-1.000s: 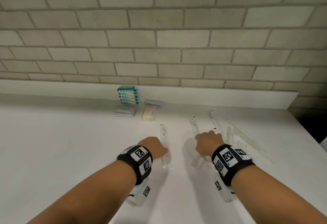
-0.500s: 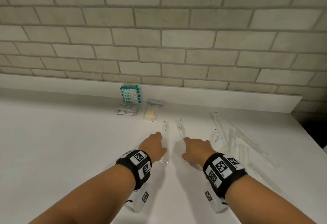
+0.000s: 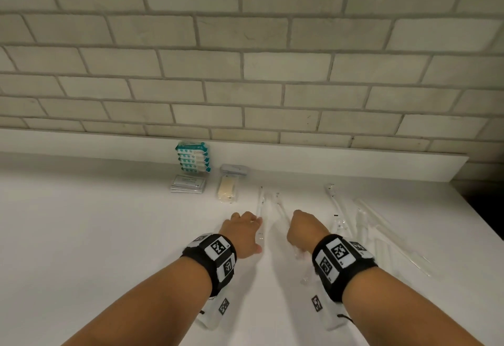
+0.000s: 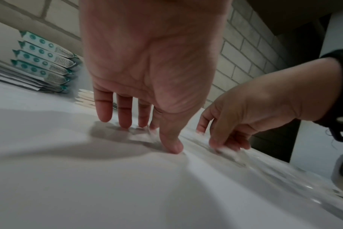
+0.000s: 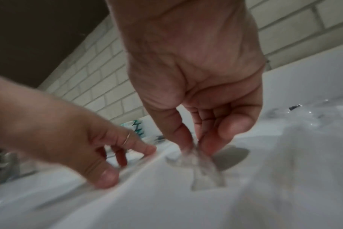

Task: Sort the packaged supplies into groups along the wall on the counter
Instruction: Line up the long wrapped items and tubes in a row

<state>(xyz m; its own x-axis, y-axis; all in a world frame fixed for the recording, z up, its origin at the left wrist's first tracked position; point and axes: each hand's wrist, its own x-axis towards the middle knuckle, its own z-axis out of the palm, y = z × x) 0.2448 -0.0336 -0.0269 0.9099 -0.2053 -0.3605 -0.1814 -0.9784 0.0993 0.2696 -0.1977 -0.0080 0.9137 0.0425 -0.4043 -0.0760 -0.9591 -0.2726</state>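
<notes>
Two clear sleeves in hand. Left hand [image 3: 242,232] flat, fingertips [image 4: 171,146] pressing one sleeve [image 3: 260,209] onto counter [image 3: 95,236]. Right hand [image 3: 305,229] pinches second sleeve [image 5: 201,162] at its near end. Step, as judged: sliding both toward wall beside sorted packets [image 3: 193,157]. Next: align them, then fetch loose sleeves [image 3: 376,225] at right. No containers visible.
</notes>
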